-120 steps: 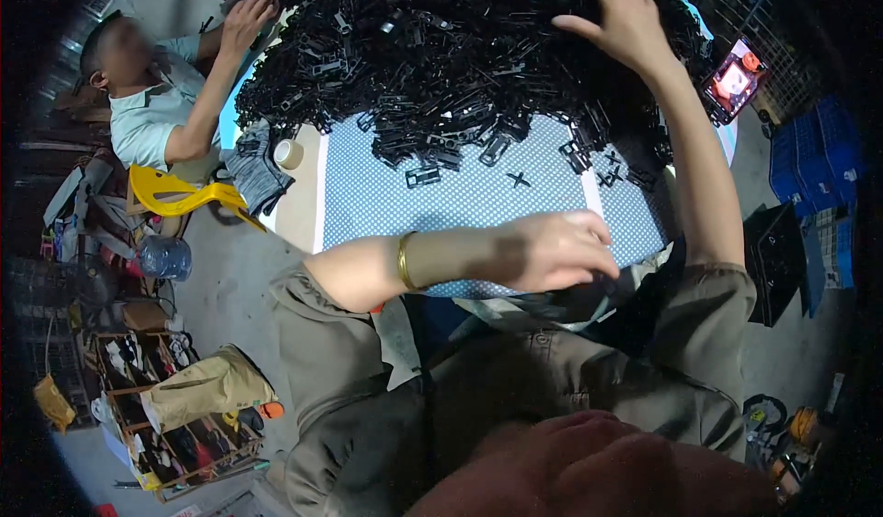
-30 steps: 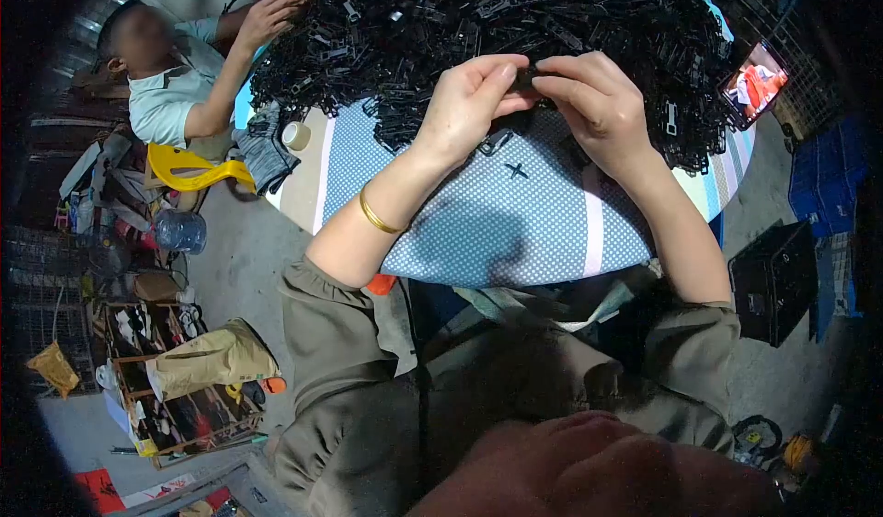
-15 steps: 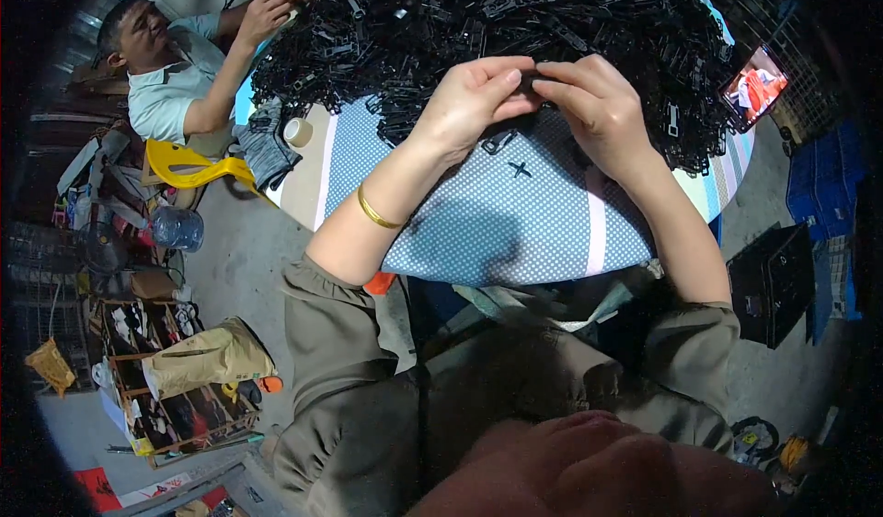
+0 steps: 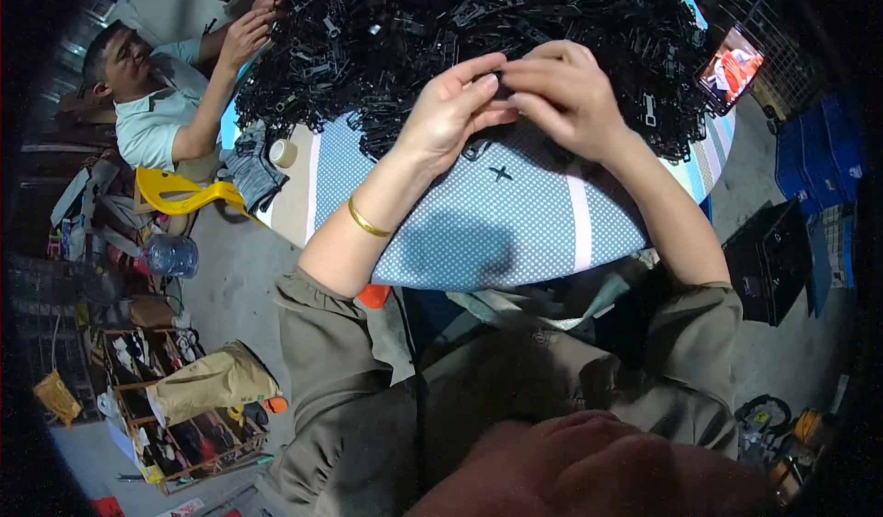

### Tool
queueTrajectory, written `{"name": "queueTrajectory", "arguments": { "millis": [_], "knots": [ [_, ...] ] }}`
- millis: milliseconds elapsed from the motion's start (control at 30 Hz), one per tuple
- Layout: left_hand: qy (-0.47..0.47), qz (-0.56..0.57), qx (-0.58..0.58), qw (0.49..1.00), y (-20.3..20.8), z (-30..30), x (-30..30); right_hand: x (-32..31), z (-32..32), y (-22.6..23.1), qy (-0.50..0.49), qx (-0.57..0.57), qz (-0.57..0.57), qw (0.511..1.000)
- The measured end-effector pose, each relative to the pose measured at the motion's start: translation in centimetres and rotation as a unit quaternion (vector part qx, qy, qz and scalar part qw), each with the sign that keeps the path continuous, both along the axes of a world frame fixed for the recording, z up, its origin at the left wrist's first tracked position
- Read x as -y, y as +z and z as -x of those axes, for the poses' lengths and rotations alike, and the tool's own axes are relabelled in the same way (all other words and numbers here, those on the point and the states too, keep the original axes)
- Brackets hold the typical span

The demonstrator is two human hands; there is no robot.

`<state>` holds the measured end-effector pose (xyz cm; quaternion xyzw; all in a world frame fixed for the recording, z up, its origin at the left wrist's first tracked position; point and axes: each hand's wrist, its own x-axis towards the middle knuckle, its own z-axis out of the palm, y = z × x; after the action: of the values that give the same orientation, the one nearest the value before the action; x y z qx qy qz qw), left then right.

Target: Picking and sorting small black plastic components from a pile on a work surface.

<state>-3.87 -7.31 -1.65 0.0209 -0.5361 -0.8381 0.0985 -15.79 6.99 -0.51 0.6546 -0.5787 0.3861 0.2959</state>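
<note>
Both my hands meet over the near edge of a large heap of black plastic parts [image 4: 441, 11] on a round table. My left hand [image 4: 452, 108] pinches a small black part [image 4: 499, 80] between thumb and fingers. Against the other side of that part, the fingers of my right hand [image 4: 566, 94] are closed; they hide most of its shape. A gold bangle [image 4: 366, 219] circles my left wrist. Just below my hands, a small black cross-shaped piece [image 4: 500, 175] lies on the blue dotted tablecloth [image 4: 460, 241].
At the far left a co-worker [image 4: 152, 94] reaches to the heap's edge. Near them are a yellow chair [image 4: 175, 195], a grey cloth [image 4: 253, 172] and a tape roll [image 4: 283, 154]. A lit phone [image 4: 733, 69] stands at the table's right. A shoe rack [image 4: 175, 425] stands lower left.
My right hand has turned, its fingers curling further over the small part. The whole view has shifted slightly; my left hand keeps its pinch.
</note>
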Motion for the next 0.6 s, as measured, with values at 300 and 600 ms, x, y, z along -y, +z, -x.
{"name": "queueTrajectory", "arguments": {
  "millis": [300,600],
  "knots": [
    [-0.006,0.078,0.035,0.996,-0.2,0.2,-1.4,2.4,13.5,5.6,-0.412,0.194,-0.035,0.890],
    [0.014,0.101,0.063,0.993,-0.9,0.0,-0.7,5.9,10.1,4.0,-0.364,0.126,-0.139,0.912]
  ]
}}
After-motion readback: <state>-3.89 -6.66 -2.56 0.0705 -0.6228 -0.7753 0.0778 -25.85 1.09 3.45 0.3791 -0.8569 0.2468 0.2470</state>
